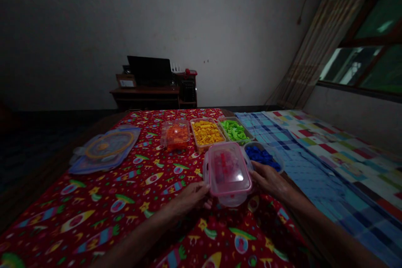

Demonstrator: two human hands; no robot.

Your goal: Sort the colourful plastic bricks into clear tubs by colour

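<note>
A clear plastic container with a pink-rimmed lid (228, 169) is between my two hands, reddish pieces showing faintly through the lid. My left hand (197, 194) grips its lower left side, with the thumb near the lid's edge and fingers curled below. On the right side, my right hand (268, 179) holds it, some fingers hidden by the container. Just behind stand an open box of blue pieces (263, 155), a box of green pieces (235, 130) and a box of yellow pieces (207, 133). A clear box of orange pieces (176, 135) appears covered.
Several clear lids (105, 150) lie stacked at the left on the red patterned cloth (125, 213). Blue checked bedding (301, 155) lies to the right. A desk (146, 91) with a black monitor (150, 70) stands against the far wall.
</note>
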